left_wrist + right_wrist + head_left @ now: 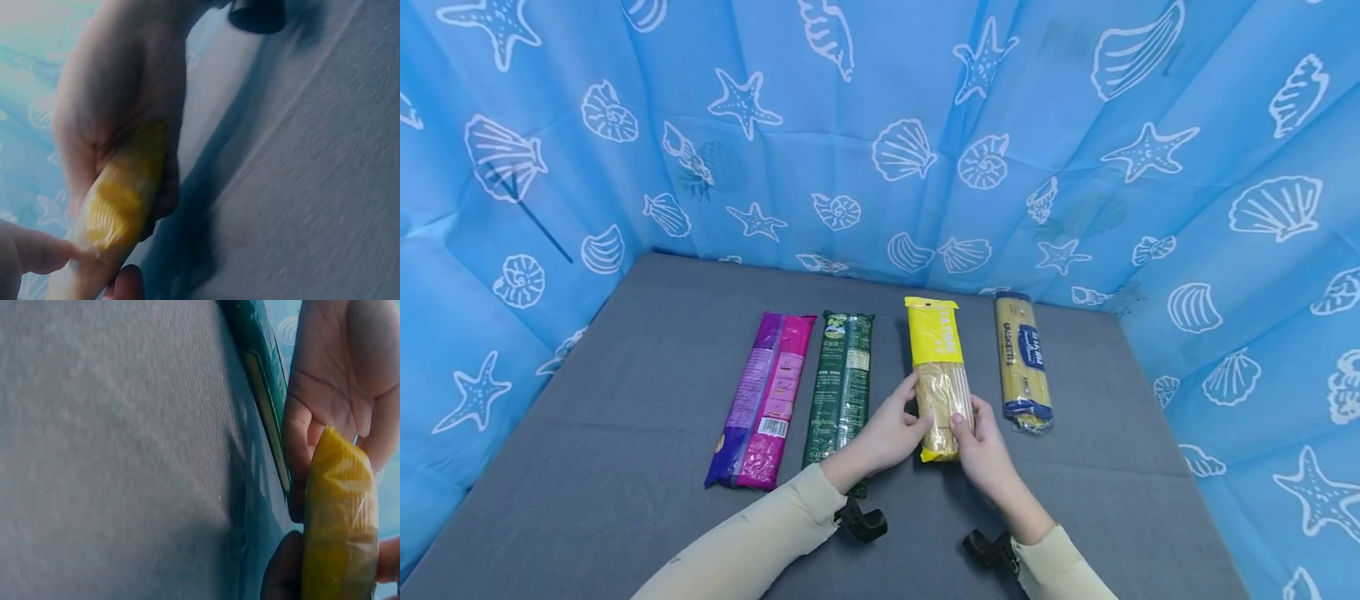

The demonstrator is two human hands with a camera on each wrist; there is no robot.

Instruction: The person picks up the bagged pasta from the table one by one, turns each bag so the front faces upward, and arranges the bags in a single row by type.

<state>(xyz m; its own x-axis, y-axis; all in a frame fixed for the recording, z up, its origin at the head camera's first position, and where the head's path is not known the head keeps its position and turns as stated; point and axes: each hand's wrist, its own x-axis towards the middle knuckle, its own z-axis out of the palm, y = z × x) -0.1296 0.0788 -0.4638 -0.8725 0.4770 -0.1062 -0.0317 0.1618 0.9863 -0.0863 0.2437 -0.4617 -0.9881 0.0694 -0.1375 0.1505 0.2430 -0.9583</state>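
Both hands hold a yellow-topped pack of pasta (936,379) by its two sides, with the straight strands showing through the clear lower half. My left hand (891,429) grips the left side, thumb on the front. On the right side, my right hand (981,450) pinches it with the thumb on the front. In the left wrist view the pack's yellow end (119,206) is lifted over the table, its shadow beside it. Left fingers and thumb (44,250) press either face of it. The same end (340,487) shows between the right fingers in the right wrist view.
A dark green spaghetti pack (841,383) lies left of the held pack, partly behind the left forearm. Further left lies a purple and pink pack (767,400). At the right is a blue-ended spaghetti pack (1024,358). A blue shell-patterned curtain (850,167) surrounds the grey table (625,467).
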